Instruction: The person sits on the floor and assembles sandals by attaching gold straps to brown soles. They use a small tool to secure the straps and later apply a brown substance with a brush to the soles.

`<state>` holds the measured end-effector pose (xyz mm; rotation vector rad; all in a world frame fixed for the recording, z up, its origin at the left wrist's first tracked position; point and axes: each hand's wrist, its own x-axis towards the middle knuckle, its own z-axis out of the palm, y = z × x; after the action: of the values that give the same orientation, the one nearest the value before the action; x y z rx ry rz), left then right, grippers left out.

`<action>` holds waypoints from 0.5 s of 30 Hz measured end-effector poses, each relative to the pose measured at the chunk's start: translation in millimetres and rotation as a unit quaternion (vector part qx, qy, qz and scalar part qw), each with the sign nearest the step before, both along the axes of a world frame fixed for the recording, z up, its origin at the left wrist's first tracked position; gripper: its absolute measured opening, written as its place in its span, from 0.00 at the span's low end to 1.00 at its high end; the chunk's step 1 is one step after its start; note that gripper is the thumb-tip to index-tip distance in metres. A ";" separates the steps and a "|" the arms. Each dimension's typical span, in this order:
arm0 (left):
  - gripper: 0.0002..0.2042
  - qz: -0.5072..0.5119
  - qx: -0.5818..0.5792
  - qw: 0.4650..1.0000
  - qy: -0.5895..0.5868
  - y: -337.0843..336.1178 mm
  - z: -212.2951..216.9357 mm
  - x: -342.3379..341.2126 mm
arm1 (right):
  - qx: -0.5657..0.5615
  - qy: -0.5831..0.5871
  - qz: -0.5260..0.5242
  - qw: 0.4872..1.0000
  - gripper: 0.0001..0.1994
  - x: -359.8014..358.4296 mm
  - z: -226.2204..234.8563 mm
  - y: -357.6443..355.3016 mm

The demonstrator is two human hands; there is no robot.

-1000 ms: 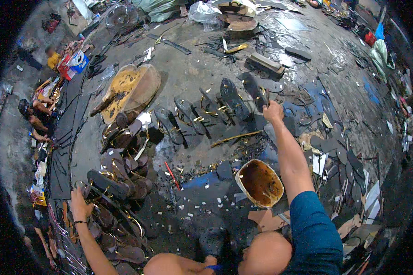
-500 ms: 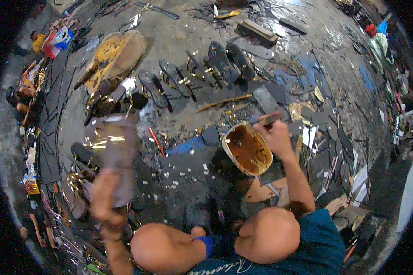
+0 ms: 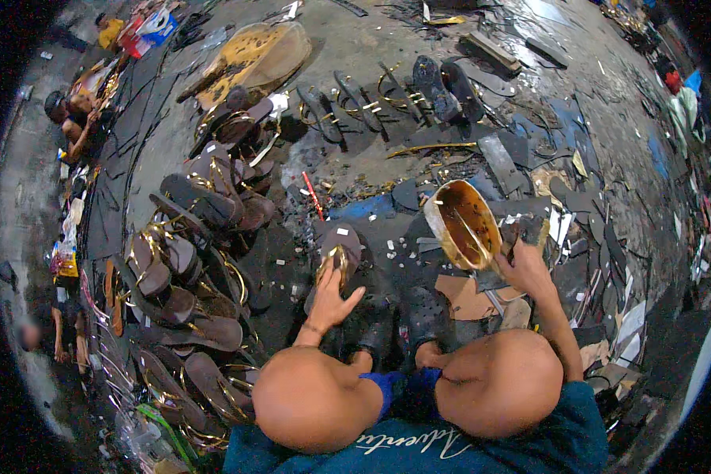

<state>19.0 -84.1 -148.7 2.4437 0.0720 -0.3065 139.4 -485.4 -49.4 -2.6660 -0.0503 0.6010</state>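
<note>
My left hand (image 3: 332, 300) rests on a brown sandal (image 3: 344, 237) with gold straps, lying near my left foot. Its fingers stretch over the straps and the thumb stands apart. At the near right rim of an oval, pale tub (image 3: 442, 240) is my right hand (image 3: 527, 270), its fingers closed. A short brown brush handle (image 3: 543, 234) seems to stick up from it; the brush's other end cannot be made out. Brown, sticky-looking residue coats the tub's inside, and the tub stands tilted.
Piled sandals (image 3: 201, 320) with gold straps lie to my left. Beyond are a row of sandals (image 3: 359, 103) and a brown-stained board (image 3: 257, 59). A red pencil-like stick (image 3: 313, 196) lies in front. Dark offcuts (image 3: 600, 253) cover the right. Another person (image 3: 75, 118) sits far left.
My left hand has brought the blurred sandal from the left pile to the floor before me. My right hand has moved nearer along the tub, which has tipped. The view has shifted left.
</note>
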 end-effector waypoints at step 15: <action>0.22 0.283 -0.673 0.680 0.071 -27.4 99.6 110.7 | 0.462 -0.236 0.069 0.852 0.10 56.6 29.1 222.2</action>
<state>129.8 -111.5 -49.1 0.8249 0.4735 -0.1467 195.9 -263.2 -20.3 -1.7880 -0.5318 -0.0840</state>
